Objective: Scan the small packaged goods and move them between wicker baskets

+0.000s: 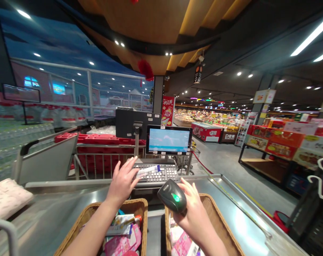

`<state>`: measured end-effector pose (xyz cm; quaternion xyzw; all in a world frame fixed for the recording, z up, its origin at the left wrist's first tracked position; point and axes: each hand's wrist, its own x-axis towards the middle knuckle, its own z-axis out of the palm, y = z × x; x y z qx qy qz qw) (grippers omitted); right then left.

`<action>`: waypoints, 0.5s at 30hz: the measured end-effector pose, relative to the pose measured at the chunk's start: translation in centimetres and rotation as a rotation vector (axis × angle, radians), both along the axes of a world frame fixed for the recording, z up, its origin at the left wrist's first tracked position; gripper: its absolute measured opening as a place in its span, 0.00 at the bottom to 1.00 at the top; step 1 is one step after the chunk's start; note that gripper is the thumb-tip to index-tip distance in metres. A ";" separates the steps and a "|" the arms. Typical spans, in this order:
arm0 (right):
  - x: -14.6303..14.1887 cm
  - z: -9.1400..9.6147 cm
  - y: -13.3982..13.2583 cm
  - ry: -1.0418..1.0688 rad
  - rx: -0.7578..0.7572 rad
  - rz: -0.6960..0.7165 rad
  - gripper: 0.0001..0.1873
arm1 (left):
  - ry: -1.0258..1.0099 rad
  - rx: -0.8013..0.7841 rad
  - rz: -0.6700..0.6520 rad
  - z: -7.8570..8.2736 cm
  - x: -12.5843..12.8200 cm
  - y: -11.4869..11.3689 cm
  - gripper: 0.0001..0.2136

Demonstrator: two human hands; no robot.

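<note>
My left hand is over the near left part of the keyboard, with a slim white packet with a dark blue end between its thumb and fingers. The packet points right across the keys. In my right hand is a black barcode scanner with a green light glowing on top; my fingers wrap round its handle. Below my left arm, a wicker basket holds pink and white packages. Below my right hand, a second wicker basket contains pink packs, partly hidden by my forearm.
A lit monitor stands behind the keyboard, beside the back of another screen. Metal counter surface extends to the right. A folded pale cloth item lies at left. Stacked boxes stand on a rack across the aisle.
</note>
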<state>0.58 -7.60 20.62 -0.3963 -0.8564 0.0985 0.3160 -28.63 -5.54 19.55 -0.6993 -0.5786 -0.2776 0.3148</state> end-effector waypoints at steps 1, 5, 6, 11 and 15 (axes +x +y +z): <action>0.0 0.0 0.0 -0.002 0.001 0.002 0.31 | -0.004 -0.001 0.001 -0.1 -0.1 -0.1 0.08; -0.2 -0.2 0.0 -0.006 0.006 0.005 0.31 | -0.025 -0.006 0.010 -0.4 -0.4 -0.3 0.07; -0.3 -0.2 0.0 -0.006 0.007 0.007 0.31 | -0.031 -0.005 0.014 -0.6 -0.5 -0.5 0.07; -0.7 -0.6 0.3 -0.003 0.022 0.022 0.33 | -0.052 -0.001 0.045 -1.3 -1.1 -1.1 0.08; -1.2 -1.0 0.3 -0.003 0.024 0.036 0.33 | -0.064 -0.019 0.077 -2.1 -1.6 -1.9 0.07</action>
